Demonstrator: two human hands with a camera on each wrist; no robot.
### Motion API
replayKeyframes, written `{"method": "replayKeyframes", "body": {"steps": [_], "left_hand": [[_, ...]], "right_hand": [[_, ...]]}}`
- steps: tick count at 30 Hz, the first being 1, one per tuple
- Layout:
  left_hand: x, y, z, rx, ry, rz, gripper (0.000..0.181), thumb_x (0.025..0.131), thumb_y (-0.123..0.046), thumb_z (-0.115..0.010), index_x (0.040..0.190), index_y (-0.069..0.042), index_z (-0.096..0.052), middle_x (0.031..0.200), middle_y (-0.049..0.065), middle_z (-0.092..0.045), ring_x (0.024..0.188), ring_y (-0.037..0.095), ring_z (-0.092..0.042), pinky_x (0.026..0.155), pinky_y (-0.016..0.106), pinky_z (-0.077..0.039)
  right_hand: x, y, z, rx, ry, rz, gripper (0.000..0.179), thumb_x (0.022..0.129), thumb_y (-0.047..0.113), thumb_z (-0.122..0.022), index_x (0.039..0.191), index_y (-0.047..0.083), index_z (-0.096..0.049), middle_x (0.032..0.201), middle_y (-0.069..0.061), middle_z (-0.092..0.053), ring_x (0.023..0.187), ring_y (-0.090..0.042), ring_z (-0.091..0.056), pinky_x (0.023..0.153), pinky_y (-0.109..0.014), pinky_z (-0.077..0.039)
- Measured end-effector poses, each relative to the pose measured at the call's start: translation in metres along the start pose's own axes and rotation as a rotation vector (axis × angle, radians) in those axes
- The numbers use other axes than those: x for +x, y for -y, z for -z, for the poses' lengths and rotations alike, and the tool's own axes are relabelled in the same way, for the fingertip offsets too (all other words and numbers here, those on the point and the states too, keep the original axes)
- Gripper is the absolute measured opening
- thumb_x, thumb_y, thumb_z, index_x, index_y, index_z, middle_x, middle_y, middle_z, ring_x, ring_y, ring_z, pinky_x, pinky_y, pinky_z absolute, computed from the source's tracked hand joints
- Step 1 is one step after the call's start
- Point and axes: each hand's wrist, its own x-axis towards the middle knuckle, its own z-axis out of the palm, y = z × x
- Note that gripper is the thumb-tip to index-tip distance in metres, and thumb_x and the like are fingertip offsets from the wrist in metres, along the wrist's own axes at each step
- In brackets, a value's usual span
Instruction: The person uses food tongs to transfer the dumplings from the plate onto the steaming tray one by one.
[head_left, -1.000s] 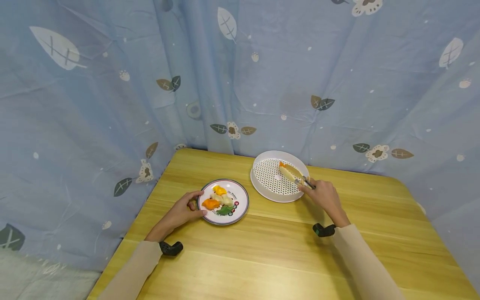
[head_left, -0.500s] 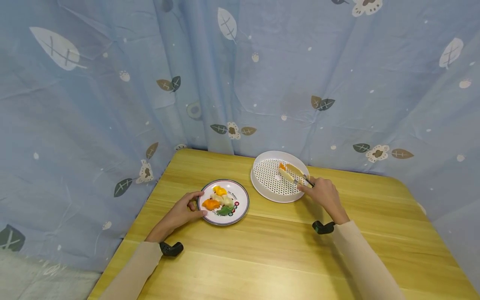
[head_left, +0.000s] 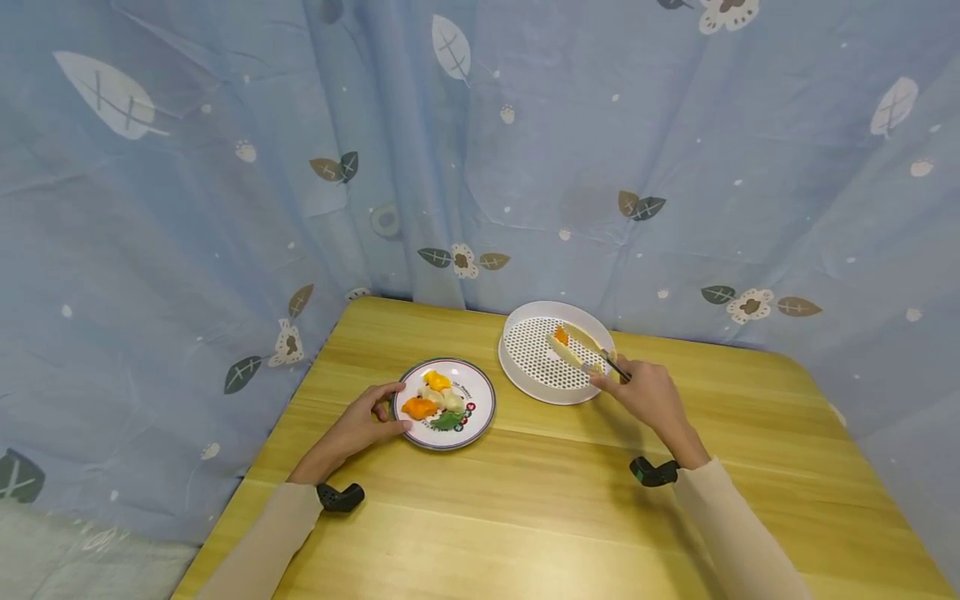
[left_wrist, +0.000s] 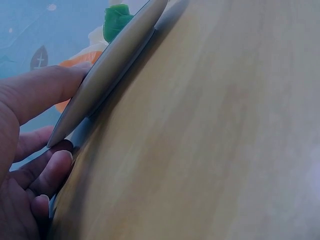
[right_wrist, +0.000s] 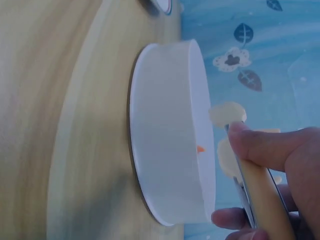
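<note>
My left hand (head_left: 360, 429) grips the left rim of a white plate (head_left: 480, 392), thumb over the edge and other fingers curled beside and below it. On the plate lie yellow, orange, cream and green toy dumplings; the green dumpling (left_wrist: 117, 22) shows past the rim in the left wrist view. With my right hand (head_left: 648, 400) I hold food tongs (head_left: 583, 338) with pale tips, reaching over a white steamer basket (right_wrist: 165, 130). Their two arms stand apart, and an orange dumpling (head_left: 561, 335) on the perforated base shows between the tips.
Both dishes stand on a wood-grain table (head_left: 480, 525), the steamer near its back edge. A blue curtain (head_left: 562, 167) with leaf prints hangs behind and at the sides. Black devices are strapped to both wrists.
The tips of the tongs have shifted slightly left and spread around the orange dumpling. My left hand and the plate have stayed put; the head view has drifted a little.
</note>
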Motion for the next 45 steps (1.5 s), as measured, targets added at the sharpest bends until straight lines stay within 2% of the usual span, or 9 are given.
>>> {"method": "replayKeyframes", "body": {"steps": [8, 13, 17, 20, 23, 27, 29, 34, 45], "left_hand": [[-0.001, 0.000, 0.000, 0.006, -0.005, 0.006, 0.071, 0.089, -0.026, -0.084, 0.149, -0.010, -0.051, 0.109, 0.014, -0.049, 0.092, 0.025, -0.045, 0.075, 0.032, -0.037], [0.000, 0.000, -0.001, 0.017, -0.012, 0.021, 0.072, 0.087, -0.027, -0.086, 0.149, -0.013, -0.052, 0.106, 0.013, -0.049, 0.091, 0.026, -0.046, 0.075, 0.033, -0.038], [0.000, 0.000, 0.000, 0.018, -0.015, 0.025, 0.072, 0.087, -0.028, -0.086, 0.149, -0.014, -0.052, 0.106, 0.013, -0.049, 0.091, 0.026, -0.046, 0.074, 0.033, -0.038], [0.000, 0.000, 0.000, 0.007, -0.013, 0.020, 0.071, 0.087, -0.027, -0.086, 0.149, -0.013, -0.052, 0.105, 0.013, -0.049, 0.091, 0.026, -0.046, 0.075, 0.033, -0.038], [0.000, 0.001, 0.000, -0.001, -0.010, 0.015, 0.071, 0.087, -0.027, -0.085, 0.149, -0.013, -0.052, 0.105, 0.013, -0.049, 0.091, 0.026, -0.045, 0.076, 0.034, -0.038], [0.000, 0.001, 0.000, 0.005, -0.012, 0.023, 0.071, 0.087, -0.027, -0.085, 0.149, -0.013, -0.053, 0.104, 0.012, -0.049, 0.091, 0.025, -0.045, 0.076, 0.033, -0.038], [0.000, 0.000, -0.001, 0.007, -0.012, 0.024, 0.070, 0.088, -0.027, -0.085, 0.149, -0.013, -0.052, 0.104, 0.013, -0.049, 0.091, 0.025, -0.045, 0.076, 0.033, -0.037], [0.000, -0.001, -0.001, 0.005, -0.009, 0.025, 0.070, 0.089, -0.024, -0.084, 0.149, -0.011, -0.051, 0.103, 0.013, -0.049, 0.092, 0.026, -0.045, 0.076, 0.033, -0.037], [-0.002, -0.003, -0.001, -0.002, -0.002, 0.019, 0.070, 0.089, -0.024, -0.084, 0.149, -0.010, -0.051, 0.100, 0.012, -0.049, 0.090, 0.025, -0.045, 0.075, 0.033, -0.038]], "right_hand": [[-0.009, 0.013, -0.003, 0.033, -0.033, 0.068, 0.063, 0.088, 0.053, -0.078, 0.127, 0.003, -0.073, 0.064, 0.002, -0.048, 0.057, -0.016, -0.041, 0.055, -0.033, -0.034], [-0.015, 0.022, -0.006, 0.052, -0.046, 0.117, 0.044, 0.087, 0.048, -0.081, 0.103, 0.007, -0.076, 0.064, 0.004, -0.050, 0.056, -0.014, -0.042, 0.055, -0.033, -0.035], [-0.019, 0.031, -0.009, 0.065, -0.037, 0.141, 0.043, 0.085, 0.046, -0.083, 0.103, 0.007, -0.078, 0.065, 0.006, -0.051, 0.056, -0.013, -0.040, 0.054, -0.032, -0.034], [-0.021, 0.036, -0.012, 0.087, -0.028, 0.156, 0.045, 0.085, 0.047, -0.084, 0.105, 0.007, -0.079, 0.069, 0.006, -0.056, 0.056, -0.012, -0.038, 0.053, -0.030, -0.034], [-0.024, 0.039, -0.017, 0.106, -0.021, 0.174, 0.043, 0.084, 0.049, -0.083, 0.098, 0.009, -0.080, 0.082, 0.003, -0.069, 0.055, -0.010, -0.036, 0.052, -0.029, -0.033], [-0.029, 0.045, -0.021, 0.128, -0.004, 0.201, 0.041, 0.083, 0.051, -0.083, 0.088, 0.011, -0.077, 0.093, 0.000, -0.074, 0.056, -0.008, -0.031, 0.052, -0.027, -0.030], [-0.032, 0.048, -0.024, 0.134, 0.009, 0.206, 0.041, 0.083, 0.053, -0.083, 0.081, 0.013, -0.073, 0.085, 0.002, -0.070, 0.057, -0.007, -0.030, 0.053, -0.026, -0.029], [-0.036, 0.057, -0.028, 0.153, 0.031, 0.227, 0.039, 0.082, 0.052, -0.083, 0.079, 0.018, -0.064, 0.067, 0.009, -0.048, 0.057, -0.005, -0.031, 0.054, -0.025, -0.030], [-0.043, 0.072, -0.037, 0.192, 0.089, 0.330, 0.040, 0.084, 0.051, -0.082, 0.077, 0.022, -0.057, 0.066, 0.014, -0.047, 0.059, -0.003, -0.037, 0.055, -0.024, -0.032]]}}
